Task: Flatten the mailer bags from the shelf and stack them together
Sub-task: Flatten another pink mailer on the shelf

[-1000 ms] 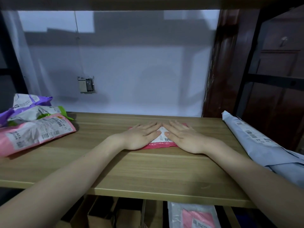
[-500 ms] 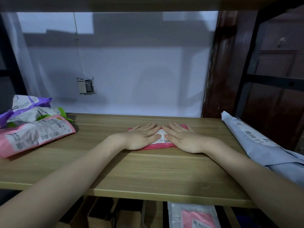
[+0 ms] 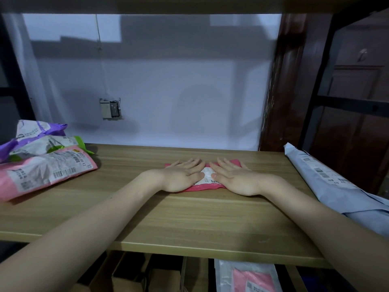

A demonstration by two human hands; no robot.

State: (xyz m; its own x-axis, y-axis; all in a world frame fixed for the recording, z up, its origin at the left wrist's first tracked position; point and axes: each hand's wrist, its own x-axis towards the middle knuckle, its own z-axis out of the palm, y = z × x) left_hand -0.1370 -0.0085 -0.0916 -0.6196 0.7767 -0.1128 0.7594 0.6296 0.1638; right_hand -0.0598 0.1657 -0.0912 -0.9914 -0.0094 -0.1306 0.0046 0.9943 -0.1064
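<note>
A small pink mailer bag (image 3: 207,187) with a white label lies in the middle of the wooden shelf (image 3: 189,224). My left hand (image 3: 183,174) presses flat on its left half, fingers straight. My right hand (image 3: 231,175) presses flat on its right half, and the two thumbs nearly meet over the label. At the shelf's left end lies a heap of mailer bags: a pink one (image 3: 44,171) in front, a green-edged one (image 3: 52,144) and a purple one (image 3: 35,129) behind. A long pale blue mailer bag (image 3: 328,186) lies along the right end.
A white wall with a small socket box (image 3: 110,108) closes the back of the shelf. A dark wooden post (image 3: 282,81) and a black frame stand at the right. Below the shelf are cardboard boxes (image 3: 134,272) and a clear-wrapped pink packet (image 3: 250,279).
Both hands have slid slightly farther back and outward over the pink bag, still pressing it flat. The other bags have not moved.
</note>
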